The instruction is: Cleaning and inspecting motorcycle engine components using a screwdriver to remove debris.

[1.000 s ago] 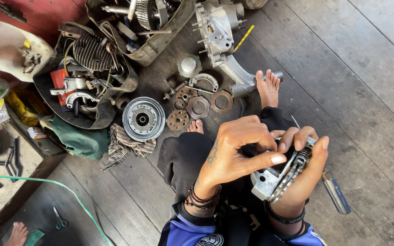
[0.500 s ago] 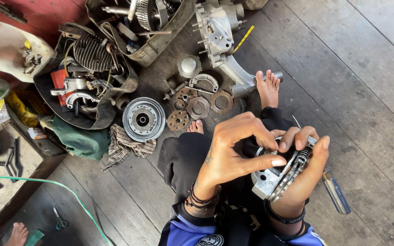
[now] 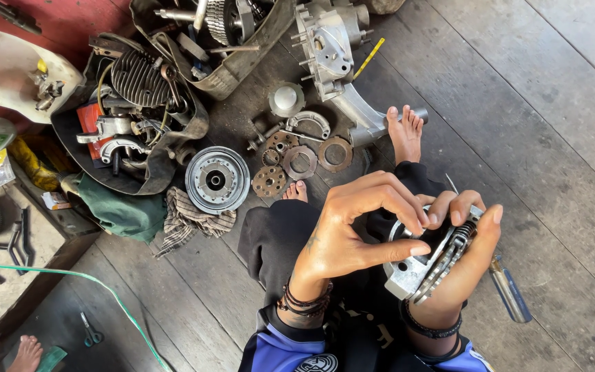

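I sit cross-legged on a plank floor. My right hand (image 3: 466, 258) cradles a round grey metal clutch assembly (image 3: 421, 265) from below, its stacked plates showing along the edge. My left hand (image 3: 356, 231) rests on top of the assembly, thumb pressed on its face and fingers curled over its far rim. Both hands grip it above my lap.
A screwdriver with a clear blue handle (image 3: 511, 296) lies by my right knee. Ahead lie a round metal drum (image 3: 217, 179), several rings and discs (image 3: 301, 162), an engine casing (image 3: 332, 52), a checked rag (image 3: 187, 220) and trays of engine parts (image 3: 139, 103). Another person's foot (image 3: 25, 353) shows bottom left.
My left hand's fingers have shifted slightly over the clutch assembly; the rest is unchanged.
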